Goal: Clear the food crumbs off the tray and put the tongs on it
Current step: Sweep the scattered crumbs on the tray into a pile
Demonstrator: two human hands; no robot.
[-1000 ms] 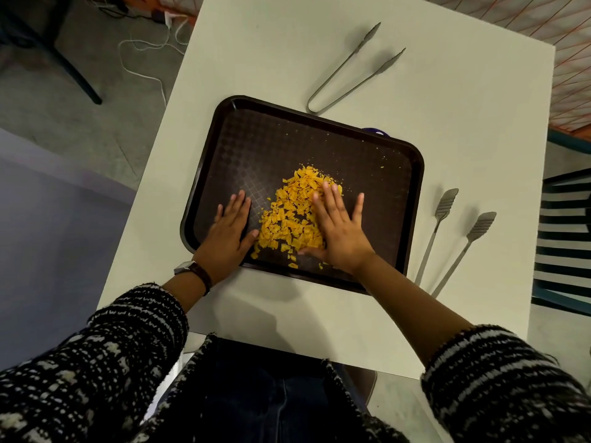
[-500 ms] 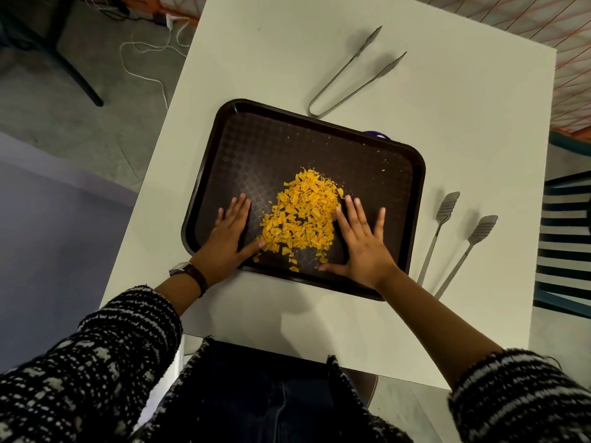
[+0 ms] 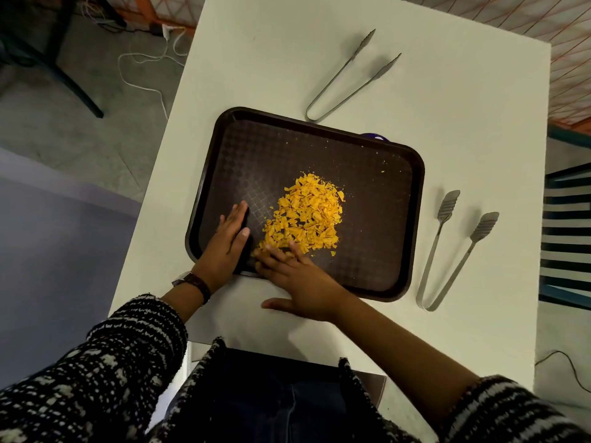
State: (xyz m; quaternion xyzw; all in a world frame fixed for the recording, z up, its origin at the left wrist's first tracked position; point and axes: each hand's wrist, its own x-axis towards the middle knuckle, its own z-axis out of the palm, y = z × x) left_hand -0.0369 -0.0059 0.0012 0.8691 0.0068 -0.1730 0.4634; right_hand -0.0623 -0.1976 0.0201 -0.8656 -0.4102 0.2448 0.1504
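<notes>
Hands [image 3: 262,263] — brown tray [image 3: 377,279], white table [image 3: 479,129]

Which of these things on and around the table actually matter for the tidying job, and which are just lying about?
Part of the job:
- tray
- orange crumbs
- tongs beyond the tray
- tongs right of the tray
- left hand
- right hand

Just lying about:
- white cable on the floor
- wristwatch
- small purple thing behind the tray, mostly hidden

Lay on the bench [image 3: 256,59]: tray [image 3: 412,238] with crumbs [image 3: 307,215] inside; one tongs [image 3: 348,78] behind it, other tongs [image 3: 447,254] right of it.
</notes>
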